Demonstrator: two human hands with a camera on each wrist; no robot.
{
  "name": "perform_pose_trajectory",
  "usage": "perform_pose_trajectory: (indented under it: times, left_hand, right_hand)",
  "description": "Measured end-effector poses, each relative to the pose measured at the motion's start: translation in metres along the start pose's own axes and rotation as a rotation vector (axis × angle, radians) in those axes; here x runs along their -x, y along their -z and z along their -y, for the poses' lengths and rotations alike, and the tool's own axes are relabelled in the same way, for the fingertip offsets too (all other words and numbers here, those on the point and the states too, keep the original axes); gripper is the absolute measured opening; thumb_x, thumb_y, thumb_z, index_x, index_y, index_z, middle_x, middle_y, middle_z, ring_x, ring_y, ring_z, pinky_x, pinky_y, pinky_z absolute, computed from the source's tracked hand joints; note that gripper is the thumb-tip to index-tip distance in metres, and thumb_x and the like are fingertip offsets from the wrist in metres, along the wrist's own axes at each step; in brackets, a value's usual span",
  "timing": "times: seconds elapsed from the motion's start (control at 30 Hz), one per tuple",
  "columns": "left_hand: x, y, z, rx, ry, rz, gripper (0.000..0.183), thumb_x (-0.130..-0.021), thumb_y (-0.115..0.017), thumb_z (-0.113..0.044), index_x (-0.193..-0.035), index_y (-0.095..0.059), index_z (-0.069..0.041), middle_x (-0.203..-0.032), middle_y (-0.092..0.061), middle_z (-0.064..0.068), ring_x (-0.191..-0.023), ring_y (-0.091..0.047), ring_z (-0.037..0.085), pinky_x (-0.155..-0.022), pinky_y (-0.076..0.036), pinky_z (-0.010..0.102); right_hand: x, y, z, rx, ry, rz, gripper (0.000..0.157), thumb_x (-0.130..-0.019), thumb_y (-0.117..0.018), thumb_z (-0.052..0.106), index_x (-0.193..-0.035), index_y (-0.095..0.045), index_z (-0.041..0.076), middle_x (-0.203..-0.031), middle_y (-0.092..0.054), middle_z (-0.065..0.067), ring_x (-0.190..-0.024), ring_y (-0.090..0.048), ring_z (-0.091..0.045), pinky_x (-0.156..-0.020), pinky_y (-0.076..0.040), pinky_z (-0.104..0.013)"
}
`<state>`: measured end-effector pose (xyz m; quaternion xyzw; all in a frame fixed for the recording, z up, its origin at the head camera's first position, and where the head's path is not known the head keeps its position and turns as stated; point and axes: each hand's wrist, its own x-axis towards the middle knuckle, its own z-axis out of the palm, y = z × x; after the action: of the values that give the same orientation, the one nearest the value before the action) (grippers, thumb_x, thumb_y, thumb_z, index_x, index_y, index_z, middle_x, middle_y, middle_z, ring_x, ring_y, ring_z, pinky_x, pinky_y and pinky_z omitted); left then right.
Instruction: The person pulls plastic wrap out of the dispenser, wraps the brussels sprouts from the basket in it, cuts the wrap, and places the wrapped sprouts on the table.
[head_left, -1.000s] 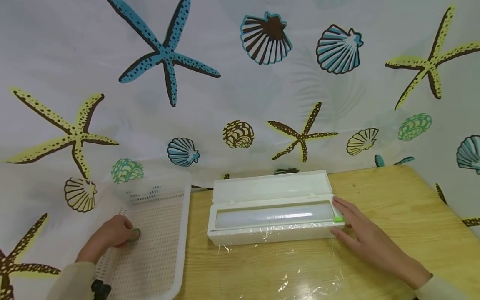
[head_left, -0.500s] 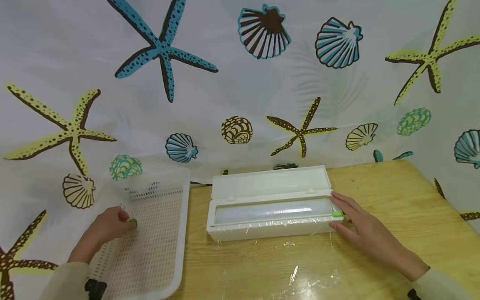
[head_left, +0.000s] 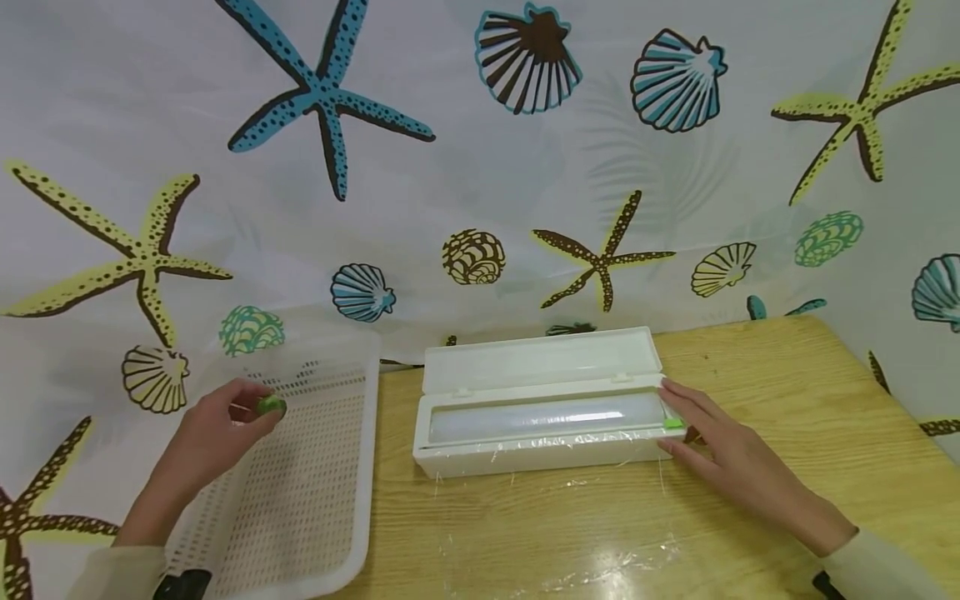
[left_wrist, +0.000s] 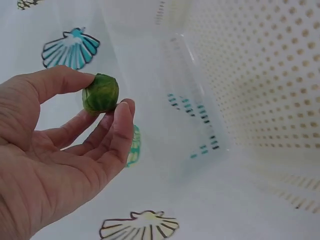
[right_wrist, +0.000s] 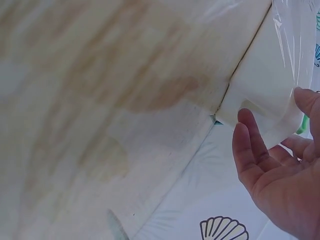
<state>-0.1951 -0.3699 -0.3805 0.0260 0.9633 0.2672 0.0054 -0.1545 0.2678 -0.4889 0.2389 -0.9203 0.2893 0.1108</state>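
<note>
My left hand (head_left: 206, 437) pinches a Brussels sprout (left_wrist: 101, 93) between thumb and fingertips. It holds the small green ball over the left side of a white perforated basket (head_left: 363, 475). On the wooden table, a white cling film dispenser (head_left: 540, 458) stands with its lid (head_left: 536, 362) raised and a roll of film (head_left: 551, 417) inside. My right hand (head_left: 738, 467) grips the dispenser's right end, thumb at the front corner and fingers toward the back, beside a green slide cutter (head_left: 673, 423). Clear film (head_left: 555, 542) stretches from the dispenser's front edge over the table toward me.
Behind the table (head_left: 795, 400) hangs a white cloth (head_left: 420, 200) printed with starfish and shells, which also runs down its right side. The basket stands left of the dispenser, with a narrow strip of table between them.
My left hand has risen from low inside the basket and moved toward its back with the Brussels sprout, which shows more fully now. The right hand stays at the dispenser's end.
</note>
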Motion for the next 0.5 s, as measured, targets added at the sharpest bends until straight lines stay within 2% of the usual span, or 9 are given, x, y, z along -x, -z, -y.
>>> perform_pose_trajectory:
  times: [0.17, 0.37, 0.43, 0.5]
  left_hand:
    - [0.004, 0.006, -0.02, 0.027, -0.065, -0.074, 0.045, -0.109, -0.071, -0.029, -0.142, -0.062, 0.0, -0.123, -0.068, 0.019, -0.106, -0.066, 0.034, -0.074, -0.055, 0.035]
    - [0.016, 0.009, -0.038, 0.105, -0.12, -0.162, 0.042, -0.109, -0.072, -0.023, -0.145, -0.063, -0.004, -0.127, -0.067, 0.016, -0.1, -0.063, 0.003, -0.076, -0.053, 0.015]
    - [0.021, 0.007, -0.046, 0.13, -0.143, -0.186, 0.041, -0.108, -0.073, -0.02, -0.145, -0.063, -0.004, -0.129, -0.067, 0.015, -0.099, -0.061, -0.004, -0.078, -0.052, 0.011]
    - [0.026, 0.006, -0.056, 0.154, -0.159, -0.195, 0.042, -0.108, -0.073, -0.018, -0.146, -0.062, -0.004, -0.129, -0.068, 0.014, -0.099, -0.062, -0.004, -0.078, -0.053, 0.011]
  right_hand:
    - [-0.001, -0.001, 0.0, -0.016, -0.038, 0.024, 0.07, -0.108, -0.074, 0.024, -0.169, -0.041, 0.014, -0.172, -0.039, -0.007, -0.099, -0.067, -0.003, -0.083, -0.061, -0.038]
    - [-0.001, -0.002, 0.0, -0.016, -0.045, 0.031, 0.069, -0.108, -0.074, 0.023, -0.169, -0.041, 0.013, -0.172, -0.039, -0.008, -0.098, -0.066, -0.003, -0.083, -0.06, -0.037]
    - [-0.002, -0.001, 0.001, -0.015, -0.041, 0.029, 0.07, -0.108, -0.074, 0.023, -0.169, -0.042, 0.013, -0.172, -0.039, -0.008, -0.098, -0.066, -0.002, -0.083, -0.061, -0.038]
    - [-0.002, -0.001, 0.001, -0.021, -0.04, 0.029, 0.07, -0.108, -0.074, 0.022, -0.169, -0.042, 0.013, -0.172, -0.039, -0.007, -0.097, -0.066, -0.002, -0.082, -0.061, -0.038]
